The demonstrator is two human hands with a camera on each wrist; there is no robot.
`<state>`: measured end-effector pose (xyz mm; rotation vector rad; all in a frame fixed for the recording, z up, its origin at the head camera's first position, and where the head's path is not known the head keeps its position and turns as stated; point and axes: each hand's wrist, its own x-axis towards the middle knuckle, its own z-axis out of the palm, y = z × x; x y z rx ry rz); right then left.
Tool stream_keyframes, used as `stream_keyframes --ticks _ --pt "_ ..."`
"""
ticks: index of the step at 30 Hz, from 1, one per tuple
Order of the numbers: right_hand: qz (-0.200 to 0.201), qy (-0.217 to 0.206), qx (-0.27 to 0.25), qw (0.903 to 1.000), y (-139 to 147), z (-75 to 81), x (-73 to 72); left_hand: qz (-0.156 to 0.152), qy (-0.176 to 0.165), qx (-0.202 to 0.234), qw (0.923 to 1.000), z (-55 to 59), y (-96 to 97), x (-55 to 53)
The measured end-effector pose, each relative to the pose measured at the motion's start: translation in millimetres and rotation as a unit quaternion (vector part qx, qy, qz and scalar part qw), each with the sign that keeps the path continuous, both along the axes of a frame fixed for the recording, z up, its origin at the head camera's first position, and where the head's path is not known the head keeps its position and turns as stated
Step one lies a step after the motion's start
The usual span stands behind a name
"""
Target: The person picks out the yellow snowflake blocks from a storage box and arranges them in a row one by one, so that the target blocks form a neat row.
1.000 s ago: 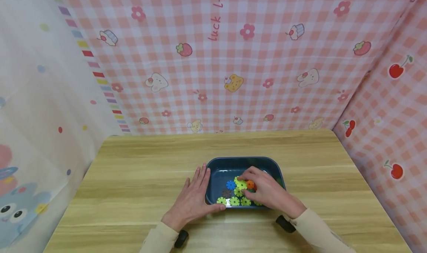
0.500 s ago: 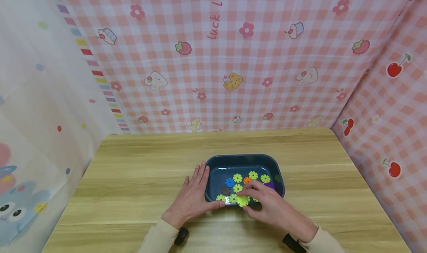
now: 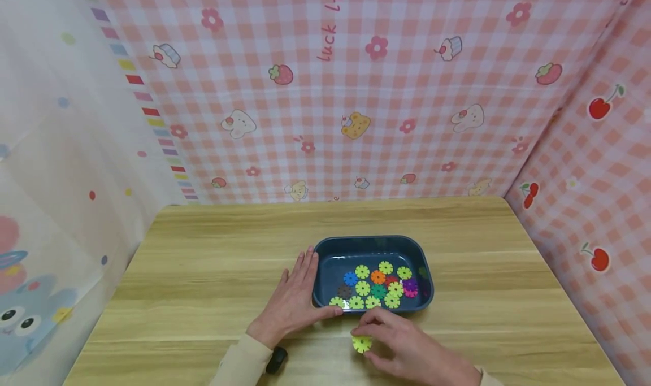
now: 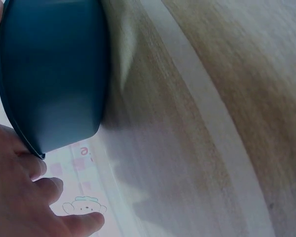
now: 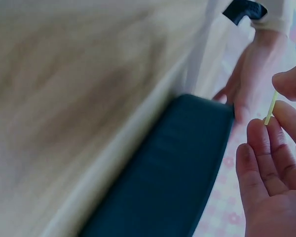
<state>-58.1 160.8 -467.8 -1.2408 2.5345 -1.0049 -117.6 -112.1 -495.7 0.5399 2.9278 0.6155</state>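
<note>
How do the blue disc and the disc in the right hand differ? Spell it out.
The blue disc is darker; the held disc is bright yellow-green. The blue disc lies in the tray; the held disc is outside it, pinched by the right hand. Both are round with notched edges.

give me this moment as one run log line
left hand: rests against dark blue tray | right hand: pinches yellow-green disc, outside near side of tray | inside tray: mixed-colour notched discs
</note>
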Motion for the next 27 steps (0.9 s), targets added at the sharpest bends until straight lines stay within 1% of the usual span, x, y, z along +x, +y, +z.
stream_keyframes --ticks 3,7,10,15,18,27 --pt "0.016 -0.038 0.011 0.9991 -1.9 -1.8 2.5 0.0 -0.001 0.003 1.0 -0.3 -0.6 0.0" --pt "0.033 -0.053 0.03 0.9976 -3.7 -6.4 3.6 0.0 -0.005 0.004 1.0 -0.1 -0.8 0.1" --pt "0.051 -0.045 0.044 0.9967 -5.1 -11.2 3.5 0.002 -0.009 0.003 1.0 -0.2 -0.6 0.3" --pt "0.075 -0.059 0.055 0.9939 -7.9 -18.9 1.5 0.002 -0.01 0.006 0.9999 0.1 -0.5 0.1" --pt "0.08 -0.067 0.064 0.9925 -10.0 -22.4 0.1 0.001 -0.007 0.006 1.0 0.7 -0.4 0.1" --pt "0.089 -0.059 0.082 0.9909 -17.0 -30.0 -3.4 0.002 -0.008 0.001 1.0 1.2 0.2 0.1"
